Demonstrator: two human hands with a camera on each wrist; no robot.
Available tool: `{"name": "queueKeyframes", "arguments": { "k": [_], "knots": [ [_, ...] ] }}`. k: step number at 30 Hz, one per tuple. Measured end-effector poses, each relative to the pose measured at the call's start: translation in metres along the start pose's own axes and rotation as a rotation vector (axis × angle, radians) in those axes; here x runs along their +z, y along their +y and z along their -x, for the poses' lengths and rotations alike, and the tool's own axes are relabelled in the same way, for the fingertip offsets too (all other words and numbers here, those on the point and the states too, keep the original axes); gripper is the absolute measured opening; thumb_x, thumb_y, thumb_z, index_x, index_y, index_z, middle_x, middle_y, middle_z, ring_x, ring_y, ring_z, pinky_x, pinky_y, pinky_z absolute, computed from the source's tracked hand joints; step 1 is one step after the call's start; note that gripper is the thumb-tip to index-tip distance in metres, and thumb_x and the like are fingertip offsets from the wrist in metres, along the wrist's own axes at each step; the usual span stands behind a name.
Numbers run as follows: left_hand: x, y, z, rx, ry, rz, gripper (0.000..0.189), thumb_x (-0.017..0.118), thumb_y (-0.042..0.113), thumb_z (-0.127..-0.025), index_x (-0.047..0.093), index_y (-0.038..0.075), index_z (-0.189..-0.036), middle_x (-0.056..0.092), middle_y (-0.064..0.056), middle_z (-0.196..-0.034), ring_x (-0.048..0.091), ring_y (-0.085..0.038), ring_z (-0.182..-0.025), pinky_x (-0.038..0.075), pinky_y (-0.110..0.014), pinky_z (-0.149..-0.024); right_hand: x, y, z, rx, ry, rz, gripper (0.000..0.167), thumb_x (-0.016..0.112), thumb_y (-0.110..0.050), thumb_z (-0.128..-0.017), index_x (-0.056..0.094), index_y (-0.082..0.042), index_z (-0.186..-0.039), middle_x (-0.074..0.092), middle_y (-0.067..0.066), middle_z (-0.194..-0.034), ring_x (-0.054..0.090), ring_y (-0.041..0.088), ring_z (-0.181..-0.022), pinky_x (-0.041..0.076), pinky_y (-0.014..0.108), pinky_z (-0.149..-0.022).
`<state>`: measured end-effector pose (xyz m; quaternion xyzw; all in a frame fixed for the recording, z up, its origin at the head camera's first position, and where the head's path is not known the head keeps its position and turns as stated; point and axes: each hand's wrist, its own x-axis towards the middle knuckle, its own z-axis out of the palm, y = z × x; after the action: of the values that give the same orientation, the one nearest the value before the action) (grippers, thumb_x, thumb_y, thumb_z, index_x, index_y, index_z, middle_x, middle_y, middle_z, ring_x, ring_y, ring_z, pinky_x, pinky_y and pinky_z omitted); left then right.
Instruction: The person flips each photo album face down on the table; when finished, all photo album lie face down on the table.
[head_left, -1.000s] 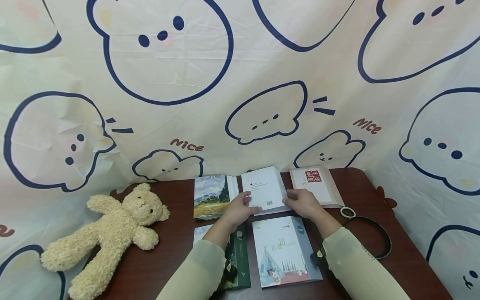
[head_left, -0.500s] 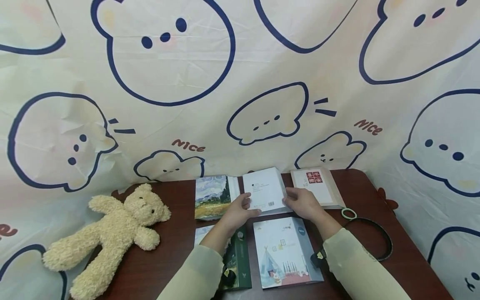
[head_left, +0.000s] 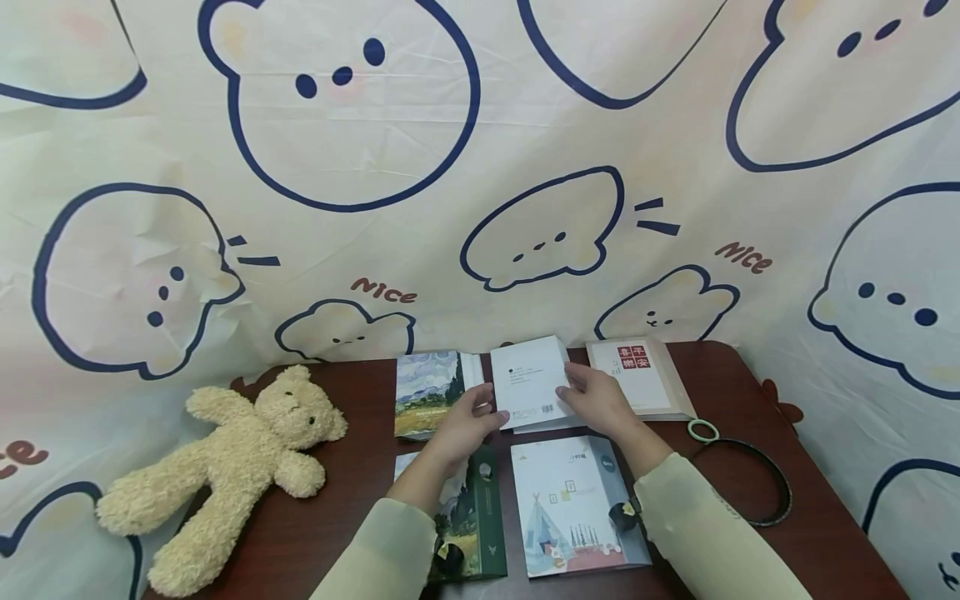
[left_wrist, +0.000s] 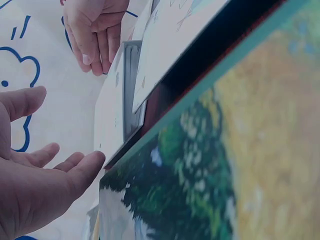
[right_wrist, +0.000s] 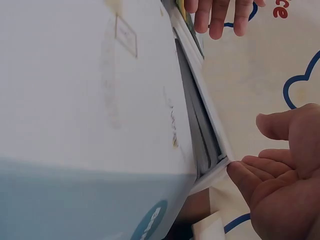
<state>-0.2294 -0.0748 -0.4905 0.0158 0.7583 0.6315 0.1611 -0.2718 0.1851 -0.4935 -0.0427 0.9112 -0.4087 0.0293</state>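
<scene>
A white book [head_left: 525,383] lies back side up in the back row of the table, a barcode near its lower edge. My left hand [head_left: 467,425] is at its lower left corner, fingers loosely bent and gripping nothing. The right hand [head_left: 600,404] hovers at the book's right side, its thumb and fingers overlapping the cover in the head view. From the right wrist view, fingertips [right_wrist: 239,172] of that hand come right up to the corner of the book [right_wrist: 212,120]. Both palms face inward, relaxed, in the left wrist view.
Beside the white book are a landscape-painting book [head_left: 427,392] and a red-stamped book [head_left: 637,379]. In front lie a tent-picture book [head_left: 562,508] and a green-spined book [head_left: 487,517]. A teddy bear [head_left: 240,467] lies left; a black hoop [head_left: 786,492] and green ring [head_left: 703,430] lie right.
My right hand has moved up and left from the book's right edge, over its cover. The left hand has eased slightly away from the book. The whole view has drifted a little rightward.
</scene>
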Motion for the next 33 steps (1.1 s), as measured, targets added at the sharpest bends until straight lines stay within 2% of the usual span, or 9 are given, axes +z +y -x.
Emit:
{"name": "queueKeyframes", "arguments": {
  "k": [5, 14, 20, 33],
  "knots": [
    [-0.008, 0.002, 0.005, 0.016, 0.032, -0.003, 0.069, 0.068, 0.028, -0.101, 0.037, 0.009, -0.16, 0.036, -0.019, -0.163, 0.036, -0.041, -0.149, 0.035, -0.063, -0.115, 0.003, -0.007, -0.002, -0.021, 0.005, -0.024, 0.061, 0.065, -0.028, -0.102, 0.047, -0.004, -0.155, 0.052, 0.017, -0.154, 0.051, 0.035, -0.14, 0.047, 0.047, -0.11],
    [-0.023, 0.004, 0.009, 0.039, 0.07, -0.028, 0.066, 0.066, 0.027, -0.103, 0.037, 0.009, -0.16, 0.038, -0.018, -0.162, 0.034, -0.043, -0.149, 0.036, -0.063, -0.114, 0.014, -0.022, -0.005, -0.058, -0.033, -0.038, 0.062, 0.067, -0.03, -0.101, 0.048, -0.005, -0.154, 0.054, 0.016, -0.152, 0.054, 0.033, -0.138, 0.048, 0.046, -0.108],
    [-0.034, 0.002, 0.013, 0.026, 0.113, -0.055, 0.069, 0.068, 0.029, -0.102, 0.037, 0.009, -0.16, 0.038, -0.018, -0.162, 0.036, -0.042, -0.148, 0.037, -0.063, -0.113, 0.026, -0.033, -0.005, -0.092, -0.056, -0.026, 0.061, 0.067, -0.029, -0.1, 0.049, -0.005, -0.154, 0.057, 0.017, -0.149, 0.057, 0.034, -0.134, 0.049, 0.047, -0.107],
    [-0.061, -0.009, 0.025, 0.014, 0.191, -0.089, 0.073, 0.071, 0.026, -0.099, 0.036, 0.009, -0.161, 0.038, -0.019, -0.162, 0.036, -0.041, -0.148, 0.037, -0.061, -0.115, 0.053, -0.051, -0.004, -0.104, -0.119, -0.079, 0.061, 0.07, -0.025, -0.1, 0.049, -0.004, -0.153, 0.056, 0.016, -0.15, 0.059, 0.033, -0.132, 0.051, 0.046, -0.105]
  ]
}}
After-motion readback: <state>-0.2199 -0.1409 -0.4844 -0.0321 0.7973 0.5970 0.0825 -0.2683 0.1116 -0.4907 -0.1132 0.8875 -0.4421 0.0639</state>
